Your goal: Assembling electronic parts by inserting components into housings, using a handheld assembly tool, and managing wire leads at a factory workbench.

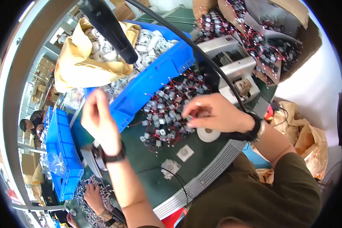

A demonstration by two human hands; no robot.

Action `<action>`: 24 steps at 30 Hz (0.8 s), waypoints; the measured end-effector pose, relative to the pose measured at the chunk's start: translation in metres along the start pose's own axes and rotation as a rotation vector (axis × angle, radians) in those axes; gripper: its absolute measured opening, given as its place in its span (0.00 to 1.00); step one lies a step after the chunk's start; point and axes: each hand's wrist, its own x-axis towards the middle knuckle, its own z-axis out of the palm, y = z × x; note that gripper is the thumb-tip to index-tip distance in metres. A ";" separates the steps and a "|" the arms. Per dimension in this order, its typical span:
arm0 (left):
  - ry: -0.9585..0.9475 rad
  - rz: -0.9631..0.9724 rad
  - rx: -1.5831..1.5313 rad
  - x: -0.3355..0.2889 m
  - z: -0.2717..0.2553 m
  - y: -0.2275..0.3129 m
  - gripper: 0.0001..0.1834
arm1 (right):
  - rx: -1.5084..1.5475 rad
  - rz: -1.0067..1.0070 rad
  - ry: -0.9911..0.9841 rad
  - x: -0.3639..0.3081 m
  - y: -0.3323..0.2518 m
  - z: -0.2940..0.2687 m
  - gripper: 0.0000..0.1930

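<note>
Over the front edge of the blue bin, my left hand is raised with fingers pressed together and slightly blurred. Whatever it may hold is hidden. My right hand reaches over the right side of a pile of small motors with red and black wires. Its thumb and fingers close around a small wired motor, only partly visible. A white round roll with a central hole lies just below this hand. White plastic parts fill the bin, beside a yellow bag of similar parts.
A grey metal fixture stands beyond my right hand, beneath a black cable. A cardboard box holds more wired motors. A black cylindrical tool hangs above the bin. Another person's hand works in parts at lower left.
</note>
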 end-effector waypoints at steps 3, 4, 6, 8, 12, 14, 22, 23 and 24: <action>-0.145 0.377 0.416 0.086 0.030 -0.041 0.06 | 0.090 0.007 0.048 -0.007 0.003 -0.003 0.13; -0.214 0.510 0.562 0.112 0.036 -0.059 0.05 | 0.119 0.013 0.036 -0.007 0.001 0.001 0.13; -0.715 0.790 1.292 0.168 0.042 -0.099 0.10 | 0.108 0.003 0.013 -0.004 -0.002 0.008 0.13; -0.534 0.393 1.054 0.151 0.072 -0.104 0.19 | 0.103 0.006 0.051 -0.009 0.006 0.003 0.13; -0.594 0.267 1.085 0.156 0.081 -0.108 0.27 | 0.058 -0.008 0.055 -0.019 0.010 -0.005 0.12; -0.678 0.140 1.171 0.162 0.068 -0.108 0.32 | 0.148 0.087 0.078 -0.024 0.011 -0.004 0.12; -0.117 0.016 -0.164 0.074 0.010 -0.028 0.20 | 0.118 0.026 0.143 -0.032 0.016 -0.002 0.10; -0.136 -0.034 -0.283 0.047 0.006 -0.020 0.19 | 0.122 0.026 0.139 -0.036 0.016 -0.001 0.10; -0.213 -0.082 -0.317 0.015 0.002 -0.025 0.19 | 0.189 0.042 0.209 -0.039 0.015 0.000 0.11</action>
